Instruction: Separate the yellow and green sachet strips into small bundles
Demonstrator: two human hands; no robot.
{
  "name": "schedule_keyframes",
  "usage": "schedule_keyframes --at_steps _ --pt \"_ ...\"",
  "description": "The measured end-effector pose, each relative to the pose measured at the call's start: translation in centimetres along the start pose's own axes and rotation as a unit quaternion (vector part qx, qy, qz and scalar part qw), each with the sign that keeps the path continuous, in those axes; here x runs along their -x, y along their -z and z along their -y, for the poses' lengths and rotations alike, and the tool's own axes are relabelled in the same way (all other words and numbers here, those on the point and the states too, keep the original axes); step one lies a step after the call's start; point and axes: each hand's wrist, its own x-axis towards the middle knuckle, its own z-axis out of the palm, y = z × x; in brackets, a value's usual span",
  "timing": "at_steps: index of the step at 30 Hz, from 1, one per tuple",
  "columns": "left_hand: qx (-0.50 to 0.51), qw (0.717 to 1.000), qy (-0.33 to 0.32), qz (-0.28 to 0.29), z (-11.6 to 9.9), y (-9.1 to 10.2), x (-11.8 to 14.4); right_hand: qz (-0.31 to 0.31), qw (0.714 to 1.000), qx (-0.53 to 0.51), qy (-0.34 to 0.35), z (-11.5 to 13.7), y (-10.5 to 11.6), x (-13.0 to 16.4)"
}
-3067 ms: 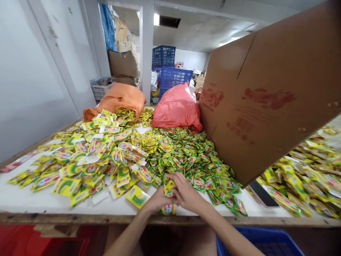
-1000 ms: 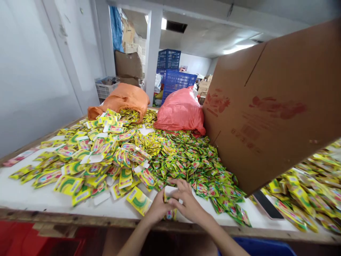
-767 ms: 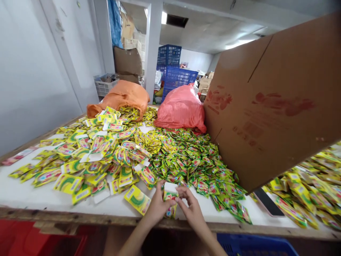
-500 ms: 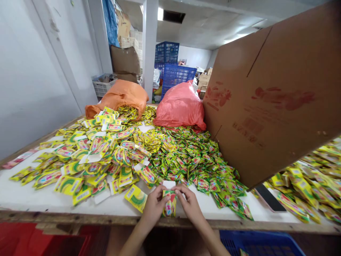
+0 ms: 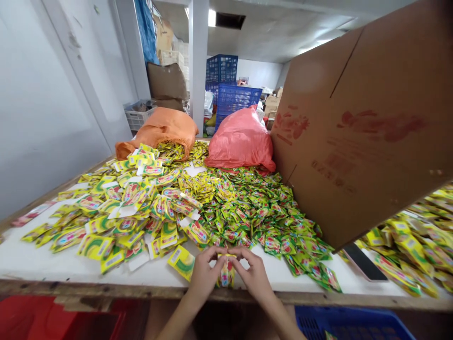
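A small bundle of sachets (image 5: 225, 273) stands upright at the near edge of the table (image 5: 42, 267), held between the two hands. The left hand (image 5: 204, 276) pinches it from the left and the right hand (image 5: 254, 277) from the right, thumbs and forefingers meeting over its top, the other fingers curled. The bundle sits right between the palms, touching both.

Just left of the left hand lies a larger yellow packet (image 5: 181, 262), flat on the white tabletop. Beyond the hands a wide heap of small green and yellow sachets (image 5: 255, 217) runs from near the fingertips toward the far end of the table. To its left spreads a looser heap of bigger packets (image 5: 123, 208), some showing white backs.

At the far end an orange sack (image 5: 161, 132) lies on its side on the left with sachets at its mouth, and a pink sack (image 5: 240, 139) sits to its right. A big cardboard box (image 5: 354, 127) tilts over the right part of the table, its lower corner resting among the sachets. Under its near edge lies a dark phone (image 5: 364, 262), flat on the table, with another pile of packets (image 5: 410, 236) on the far right.

Below the table edge, a blue crate (image 5: 347, 323) shows near right and a red bin (image 5: 53, 321) near left. Blue crates (image 5: 226, 89) are stacked in the far room.
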Motion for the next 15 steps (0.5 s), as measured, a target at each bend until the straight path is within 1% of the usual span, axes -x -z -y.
schedule_keyframes --at_steps 3,6,10,13,15 --pt "-0.018 1.0 0.016 -0.011 0.2 -0.2 -0.4 0.007 1.0 0.004 -0.019 -0.2 0.1 -0.4" --pt "-0.025 0.999 0.019 -0.021 0.3 -0.3 -0.8 0.015 0.999 -0.006 -0.031 -0.2 0.3 -0.7" --pt "0.009 1.0 0.016 -0.006 0.6 0.2 -0.6 0.011 0.998 -0.034 -0.041 -0.3 0.4 -0.3" --pt "0.038 0.999 0.006 0.008 0.9 0.5 -0.1 0.007 0.996 -0.07 -0.046 -0.6 -0.5 0.3" --pt "0.038 0.999 0.0 0.017 0.8 0.6 0.3 0.003 0.995 -0.089 -0.047 -0.7 -1.4 0.5"
